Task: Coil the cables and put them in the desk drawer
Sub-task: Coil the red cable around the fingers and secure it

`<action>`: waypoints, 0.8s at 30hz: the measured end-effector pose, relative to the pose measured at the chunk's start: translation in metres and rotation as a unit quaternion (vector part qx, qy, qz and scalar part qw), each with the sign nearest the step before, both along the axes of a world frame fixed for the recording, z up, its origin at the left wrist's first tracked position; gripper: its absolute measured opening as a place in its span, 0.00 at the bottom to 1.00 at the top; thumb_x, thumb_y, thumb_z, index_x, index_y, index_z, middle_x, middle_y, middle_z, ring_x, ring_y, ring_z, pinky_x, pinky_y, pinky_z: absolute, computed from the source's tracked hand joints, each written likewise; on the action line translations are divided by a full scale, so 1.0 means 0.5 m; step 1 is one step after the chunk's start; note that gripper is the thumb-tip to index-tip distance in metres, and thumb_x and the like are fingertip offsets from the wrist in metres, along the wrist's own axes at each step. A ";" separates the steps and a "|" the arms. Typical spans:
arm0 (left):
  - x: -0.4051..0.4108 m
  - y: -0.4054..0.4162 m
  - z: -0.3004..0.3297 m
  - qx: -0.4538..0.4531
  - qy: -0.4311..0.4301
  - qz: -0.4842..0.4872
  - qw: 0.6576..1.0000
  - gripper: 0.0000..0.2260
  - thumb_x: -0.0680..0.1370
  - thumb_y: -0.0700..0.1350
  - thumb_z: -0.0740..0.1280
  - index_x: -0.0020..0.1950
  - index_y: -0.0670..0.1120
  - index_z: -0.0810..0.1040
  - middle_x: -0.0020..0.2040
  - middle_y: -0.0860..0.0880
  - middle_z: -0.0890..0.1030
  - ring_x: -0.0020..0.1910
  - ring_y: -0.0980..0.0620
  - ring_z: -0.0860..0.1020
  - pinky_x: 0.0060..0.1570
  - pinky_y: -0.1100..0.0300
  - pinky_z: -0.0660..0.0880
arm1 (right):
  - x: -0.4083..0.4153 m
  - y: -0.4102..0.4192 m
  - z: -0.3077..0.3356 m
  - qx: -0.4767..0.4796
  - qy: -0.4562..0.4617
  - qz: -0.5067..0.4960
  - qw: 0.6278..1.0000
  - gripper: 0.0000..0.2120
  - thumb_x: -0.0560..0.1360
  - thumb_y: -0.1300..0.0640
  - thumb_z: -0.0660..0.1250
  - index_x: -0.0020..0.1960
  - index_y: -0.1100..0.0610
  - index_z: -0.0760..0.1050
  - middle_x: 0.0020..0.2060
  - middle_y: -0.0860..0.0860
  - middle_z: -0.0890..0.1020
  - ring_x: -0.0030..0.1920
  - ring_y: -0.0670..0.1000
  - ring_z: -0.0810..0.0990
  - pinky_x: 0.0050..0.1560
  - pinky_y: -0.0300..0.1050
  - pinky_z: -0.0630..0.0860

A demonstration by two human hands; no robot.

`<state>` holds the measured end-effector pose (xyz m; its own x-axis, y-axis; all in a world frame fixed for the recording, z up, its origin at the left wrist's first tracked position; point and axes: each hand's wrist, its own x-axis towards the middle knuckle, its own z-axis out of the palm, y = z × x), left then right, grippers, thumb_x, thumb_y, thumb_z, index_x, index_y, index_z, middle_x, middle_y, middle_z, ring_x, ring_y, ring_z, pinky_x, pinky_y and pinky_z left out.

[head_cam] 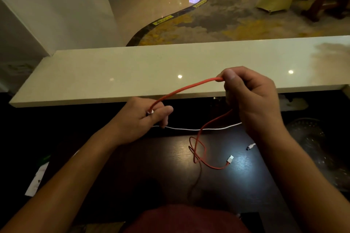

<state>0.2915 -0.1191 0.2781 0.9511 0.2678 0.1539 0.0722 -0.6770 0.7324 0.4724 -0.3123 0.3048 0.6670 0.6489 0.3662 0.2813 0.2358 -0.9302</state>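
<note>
From the head camera, we look down on a dark wood-grain desk surface [170,157] backed by a pale, glossy stone ledge [132,66], with patterned carpet beyond. A thin white cable [189,129] runs left to right along the surface's far edge, crossing behind the hanging red one, and its plug lies near the right wrist. A white paper sheet [37,178] sits at far left, a clear glass dish [310,138] at right. Our left hand [140,119] pinches one end of the red rubber-sheathed cable [189,87] in curled fingers; our right hand [250,92] grips it higher between thumb and fingers. The cable arcs between them above the surface, then drops from the right hand into a loose loop on the surface, its silver USB plug [230,159] pointing up and right.
</note>
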 end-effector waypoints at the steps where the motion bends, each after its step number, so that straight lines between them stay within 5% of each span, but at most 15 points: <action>1: 0.002 -0.005 0.004 -0.038 0.019 -0.032 0.999 0.22 0.81 0.61 0.60 0.39 0.49 0.83 0.37 0.52 0.84 0.41 0.53 0.83 0.47 0.68 0.73 | 0.007 0.009 -0.009 -0.006 0.030 -0.009 0.999 0.13 0.82 0.56 0.65 0.43 0.46 0.84 0.28 0.44 0.72 0.28 0.46 0.67 0.29 0.41 0.64; 7: 0.035 -0.024 0.031 -0.283 -0.068 -0.078 0.953 0.26 0.83 0.61 0.55 0.45 0.43 0.83 0.39 0.42 0.84 0.42 0.42 0.83 0.51 0.54 0.77 | 0.024 0.058 -0.075 -0.066 0.043 -0.040 0.996 0.11 0.82 0.53 0.65 0.43 0.49 0.82 0.28 0.44 0.72 0.29 0.45 0.68 0.31 0.40 0.65; 11: 0.058 -0.019 0.040 -0.472 -0.151 -0.077 0.865 0.29 0.82 0.59 0.50 0.48 0.42 0.85 0.41 0.41 0.85 0.44 0.40 0.83 0.51 0.50 0.78 | 0.019 0.088 -0.135 -0.161 -0.024 -0.010 0.987 0.08 0.81 0.53 0.68 0.43 0.49 0.81 0.29 0.41 0.78 0.31 0.40 0.74 0.35 0.36 0.69; 14: 0.072 -0.007 0.042 -0.567 -0.170 -0.068 0.803 0.30 0.82 0.58 0.46 0.58 0.40 0.82 0.52 0.40 0.85 0.54 0.40 0.83 0.56 0.50 0.79 | 0.006 0.101 -0.168 -0.236 -0.064 0.026 0.969 0.11 0.80 0.49 0.68 0.41 0.49 0.81 0.30 0.45 0.79 0.32 0.41 0.76 0.36 0.41 0.71; 20: 0.084 0.007 0.023 -0.554 -0.177 -0.054 0.811 0.26 0.84 0.55 0.46 0.74 0.42 0.68 0.69 0.38 0.77 0.72 0.37 0.73 0.70 0.47 0.71 | -0.032 0.105 -0.193 -0.313 0.012 0.155 0.937 0.23 0.83 0.41 0.60 0.39 0.54 0.81 0.27 0.49 0.77 0.27 0.45 0.74 0.30 0.42 0.71; 24: 0.082 0.016 0.032 -0.492 -0.216 -0.021 0.843 0.27 0.82 0.55 0.49 0.79 0.43 0.60 0.78 0.42 0.67 0.77 0.44 0.66 0.78 0.44 0.60 | -0.035 0.099 -0.211 -0.293 0.068 0.173 0.938 0.19 0.83 0.46 0.62 0.40 0.56 0.79 0.27 0.47 0.74 0.27 0.47 0.70 0.28 0.43 0.66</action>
<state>0.3323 -0.1111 0.2938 0.8754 0.4348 0.2114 -0.3542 0.2792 0.8925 0.4548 -0.2628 0.1993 0.3940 0.8985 -0.1935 0.1523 -0.2714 -0.9503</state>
